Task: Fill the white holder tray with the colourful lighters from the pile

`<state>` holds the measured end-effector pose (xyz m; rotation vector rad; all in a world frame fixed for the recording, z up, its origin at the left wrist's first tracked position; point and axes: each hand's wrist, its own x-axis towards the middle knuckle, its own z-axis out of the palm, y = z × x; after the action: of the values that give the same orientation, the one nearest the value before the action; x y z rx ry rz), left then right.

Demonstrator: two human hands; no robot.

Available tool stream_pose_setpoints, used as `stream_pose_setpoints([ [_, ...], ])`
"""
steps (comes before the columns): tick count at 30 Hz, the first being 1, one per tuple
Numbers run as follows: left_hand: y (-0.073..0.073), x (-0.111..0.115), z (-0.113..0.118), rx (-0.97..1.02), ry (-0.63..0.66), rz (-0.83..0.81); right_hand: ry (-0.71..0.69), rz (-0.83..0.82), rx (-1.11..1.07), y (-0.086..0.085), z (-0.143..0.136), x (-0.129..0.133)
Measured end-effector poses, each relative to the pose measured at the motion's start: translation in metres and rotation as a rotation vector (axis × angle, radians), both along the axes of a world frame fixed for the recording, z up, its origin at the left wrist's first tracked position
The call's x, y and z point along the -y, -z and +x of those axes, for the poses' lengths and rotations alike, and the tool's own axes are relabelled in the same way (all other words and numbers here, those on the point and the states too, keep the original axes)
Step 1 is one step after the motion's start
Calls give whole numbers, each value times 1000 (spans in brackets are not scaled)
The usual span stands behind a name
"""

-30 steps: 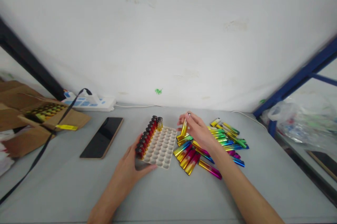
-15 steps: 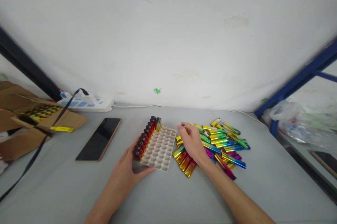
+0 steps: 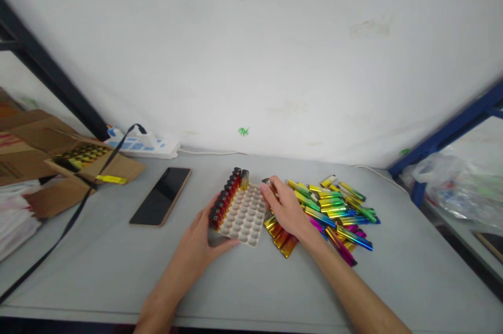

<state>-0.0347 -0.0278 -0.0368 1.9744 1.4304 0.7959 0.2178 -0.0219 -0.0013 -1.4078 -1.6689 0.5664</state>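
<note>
A pale tray (image 3: 247, 217) with rows of oval holes is gripped by my left hand (image 3: 200, 237), fingers along its left side and thumb at its near edge. Red-and-gold lighters (image 3: 226, 200) with black tops stand upright in the tray's left row, and a gold lighter (image 3: 244, 181) stands beside them at the far end. My right hand (image 3: 285, 206) pinches a lighter (image 3: 267, 181) just past the tray's far right corner; only its dark and silvery end shows. Under and beyond this hand lies a loose pile of shiny multicoloured lighters (image 3: 334, 211).
A phone (image 3: 161, 198) lies left of the tray. Farther left stands an open cardboard box (image 3: 58, 200) with yellow-and-black items, crossed by a black strap (image 3: 74, 213). A power strip (image 3: 168, 149) sits against the wall. Plastic bags (image 3: 444, 182) are at the right, behind a blue post (image 3: 451, 140).
My right hand has moved closer to the tray's far right corner, with the lighter's end now showing more. The whole view has shifted slightly; my left hand keeps its hold on the tray.
</note>
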Motion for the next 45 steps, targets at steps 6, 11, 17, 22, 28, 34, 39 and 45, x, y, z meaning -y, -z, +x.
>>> stream_pose_setpoints([
  [6,3,-2,-1,-5,4,1,7,148,271,-15,-4,-4],
  [11,10,-3,-3,14,32,39,12,43,181,-17,-12,-18],
  [17,10,-2,-2,9,39,64,-34,-23,413,-7,-20,-32],
  [22,8,-1,-2,10,42,56,-38,-102,670,-15,-27,-37],
  [28,8,-3,-2,-1,18,34,-63,-190,745,-24,-39,-45],
  [34,4,-4,-1,-41,14,4,-66,-87,460,-24,-9,-32],
  [39,4,-5,-2,-56,9,-2,264,-44,496,-20,94,-28],
  [45,5,-5,-2,-60,-4,22,707,-431,738,-12,197,-32],
])
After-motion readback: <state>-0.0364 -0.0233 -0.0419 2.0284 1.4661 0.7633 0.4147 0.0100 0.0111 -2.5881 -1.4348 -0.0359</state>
